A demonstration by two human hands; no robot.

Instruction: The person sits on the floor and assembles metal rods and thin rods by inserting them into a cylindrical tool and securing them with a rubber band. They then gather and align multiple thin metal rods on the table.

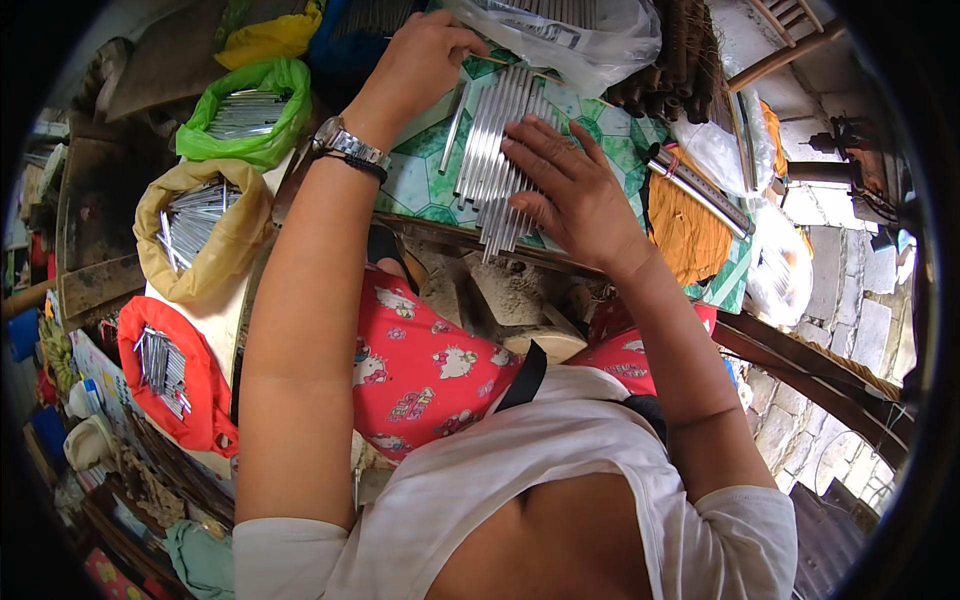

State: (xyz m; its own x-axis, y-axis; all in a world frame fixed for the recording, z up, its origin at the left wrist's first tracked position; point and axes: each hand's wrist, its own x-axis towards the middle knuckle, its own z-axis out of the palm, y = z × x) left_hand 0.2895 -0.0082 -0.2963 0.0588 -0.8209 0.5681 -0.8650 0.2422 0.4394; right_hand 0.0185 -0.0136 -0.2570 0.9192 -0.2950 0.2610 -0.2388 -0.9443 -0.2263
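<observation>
Silver metal tubes (pixel 492 150) lie side by side in a loose row on a green patterned tabletop (pixel 410 165), their near ends uneven and jutting past the edge. My right hand (pixel 565 185) rests flat across the right part of the row, fingers spread. At the far end, my left hand (pixel 428 55) is bent with curled fingers beside a thin brown strip (pixel 515 68) that crosses the tubes' far ends. Whether those fingertips grip the strip is hidden. One tube (pixel 453 128) lies a little apart on the left.
Left of my arm stand a green bag (pixel 190 140), a tan bag (pixel 255 215) and a red bag (pixel 205 400), each holding metal pieces. Clear plastic (pixel 610 45) with more tubes lies beyond. A thick metal cylinder (pixel 700 190) rests on orange cloth (pixel 685 235) at right.
</observation>
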